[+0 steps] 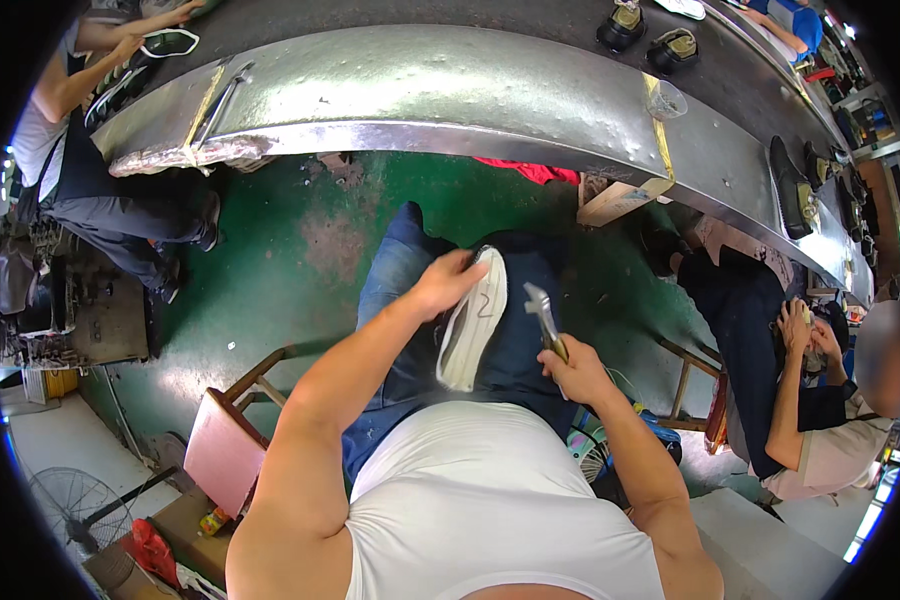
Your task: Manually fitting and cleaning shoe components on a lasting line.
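Over my thighs lies a shoe (476, 318), its pale sole turned up and a dark hand-drawn mark on it. My left hand (446, 284) is closed on the shoe's far end; part of the dark upper shows along the sole's edge. In my right hand (582, 374), the fingers are wrapped round the handle of a hammer (543, 310). Its metal head points up and away, to the right of the shoe and apart from it.
A metal-edged workbench (400, 90) curves across the far side, with dark shoes (622, 28) and a clear cup (667, 100) on it. Stools (228, 450) flank me. People work at far left and at right. A fan (75, 510) stands lower left.
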